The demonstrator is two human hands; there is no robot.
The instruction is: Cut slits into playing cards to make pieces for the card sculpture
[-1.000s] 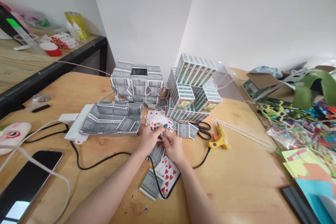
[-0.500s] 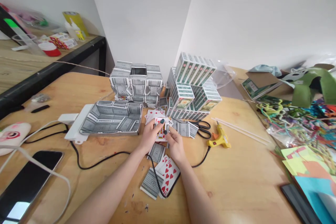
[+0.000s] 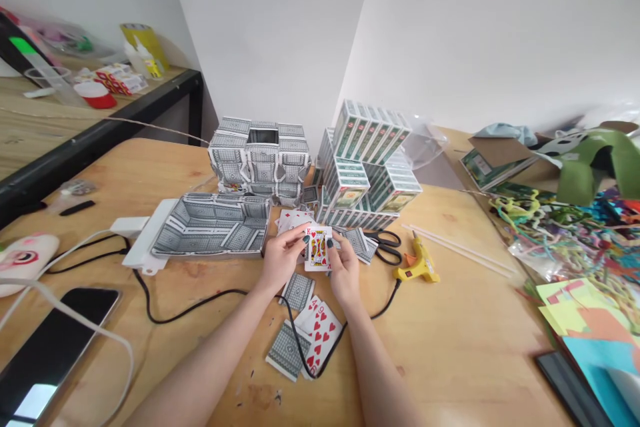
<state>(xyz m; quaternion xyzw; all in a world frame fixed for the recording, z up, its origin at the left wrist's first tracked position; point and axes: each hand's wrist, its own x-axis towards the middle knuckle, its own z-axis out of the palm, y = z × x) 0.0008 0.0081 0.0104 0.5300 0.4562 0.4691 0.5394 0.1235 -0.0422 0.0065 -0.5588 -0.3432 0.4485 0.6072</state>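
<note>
A king of hearts card (image 3: 318, 250) faces up between my two hands. My left hand (image 3: 284, 255) pinches its left edge and my right hand (image 3: 344, 267) grips its right edge. Behind the hands lie loose face-up cards (image 3: 295, 219), and to their right folded grey-backed cards (image 3: 361, 243). Nearer me are a red nine card (image 3: 323, 340) and a grey-backed card (image 3: 290, 347), with a black cable across them. An open tray made of folded cards (image 3: 213, 230) stands to the left, and a larger card structure (image 3: 260, 159) rises behind it.
Stacked card boxes (image 3: 365, 167) stand at the back. Black-handled scissors (image 3: 389, 247), a yellow glue gun (image 3: 420, 263) and white sticks (image 3: 460, 250) lie to the right. A power strip (image 3: 153, 237) and a phone (image 3: 60, 347) are at the left, coloured craft material (image 3: 575, 233) far right.
The king card has shifted slightly right and shows more fully. My hands have moved from overlapping its face to its two side edges, the right hand moving rightward.
</note>
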